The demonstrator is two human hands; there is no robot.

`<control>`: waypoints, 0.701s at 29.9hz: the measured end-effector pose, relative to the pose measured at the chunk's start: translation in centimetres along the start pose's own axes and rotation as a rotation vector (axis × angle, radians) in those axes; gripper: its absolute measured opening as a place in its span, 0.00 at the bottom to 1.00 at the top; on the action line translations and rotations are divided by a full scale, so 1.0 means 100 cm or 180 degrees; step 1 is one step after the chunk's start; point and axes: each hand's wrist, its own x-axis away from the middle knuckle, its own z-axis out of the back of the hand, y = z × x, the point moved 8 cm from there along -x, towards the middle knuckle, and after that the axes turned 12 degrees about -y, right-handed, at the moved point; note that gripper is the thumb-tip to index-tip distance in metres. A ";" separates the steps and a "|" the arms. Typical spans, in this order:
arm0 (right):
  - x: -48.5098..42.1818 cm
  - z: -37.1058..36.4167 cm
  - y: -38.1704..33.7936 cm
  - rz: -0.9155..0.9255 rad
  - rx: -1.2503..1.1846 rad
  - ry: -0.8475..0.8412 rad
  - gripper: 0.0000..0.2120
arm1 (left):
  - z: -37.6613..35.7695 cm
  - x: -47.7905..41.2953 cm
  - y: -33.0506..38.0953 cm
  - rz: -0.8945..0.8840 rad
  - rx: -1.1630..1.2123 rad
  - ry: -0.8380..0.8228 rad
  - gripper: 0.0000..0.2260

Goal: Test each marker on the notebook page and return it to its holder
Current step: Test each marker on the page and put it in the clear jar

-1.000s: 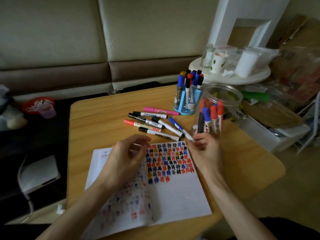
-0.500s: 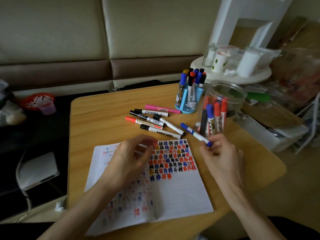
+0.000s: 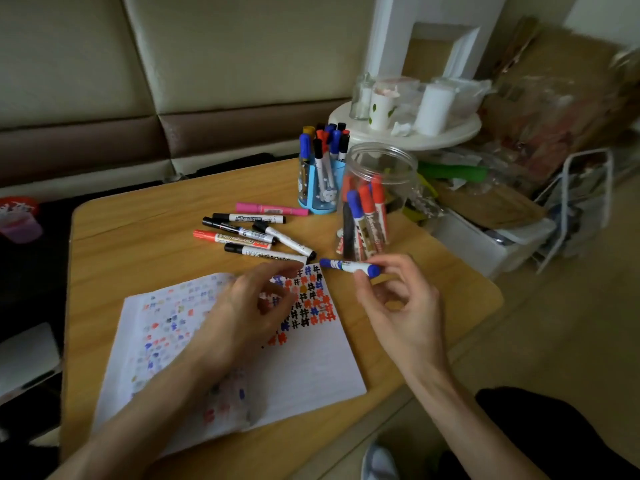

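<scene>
Right of centre in the frame, the right grip (image 3: 398, 306), a bare hand, pinches a blue marker (image 3: 349, 266) between thumb and fingertips at the marker's right end. The marker lies nearly level, its free end pointing toward the left of the frame. It sits above the grip's palm, just off the upper right corner of the notebook page (image 3: 304, 368), directly in front of the clear jar (image 3: 381, 161).

Left of it, the left grip (image 3: 249, 313) rests on the page with its fingers loosely curved and apart, the tips near the coloured hash marks that fill the page's upper right. The two grips are close but not touching.

Several markers stand upright in the jar, and more stand in the blue holder (image 3: 318, 202) just beyond it. Loose markers (image 3: 242, 233), black, red and pink, lie in a cluster on the wooden surface (image 3: 138, 237) above the page, between the page and the holder.
</scene>
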 end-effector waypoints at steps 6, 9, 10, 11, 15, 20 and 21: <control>0.004 0.014 -0.019 0.0273 -0.0899 0.0019 0.08 | -0.008 -0.001 0.013 -0.0176 -0.0393 -0.0071 0.21; 0.004 0.011 -0.012 -0.0167 -0.1549 0.0051 0.08 | -0.013 -0.002 0.014 -0.0135 -0.0441 -0.0160 0.20; 0.005 0.010 -0.006 -0.0367 -0.1700 0.0105 0.09 | -0.013 -0.002 0.014 -0.0121 -0.0470 -0.0165 0.19; 0.006 0.007 0.000 -0.0549 -0.1829 0.0134 0.09 | -0.014 -0.002 0.014 -0.0131 -0.0494 -0.0167 0.18; 0.011 -0.022 0.010 -0.0900 -0.1914 -0.0413 0.10 | -0.017 0.001 0.021 -0.0300 -0.0507 -0.0235 0.18; 0.012 -0.038 0.010 -0.1162 -0.1840 -0.0727 0.14 | -0.014 0.006 0.023 -0.0404 -0.0521 -0.0318 0.18; 0.011 -0.038 0.008 -0.1150 -0.1881 -0.0776 0.13 | -0.012 0.007 0.024 -0.0403 -0.0455 -0.0322 0.17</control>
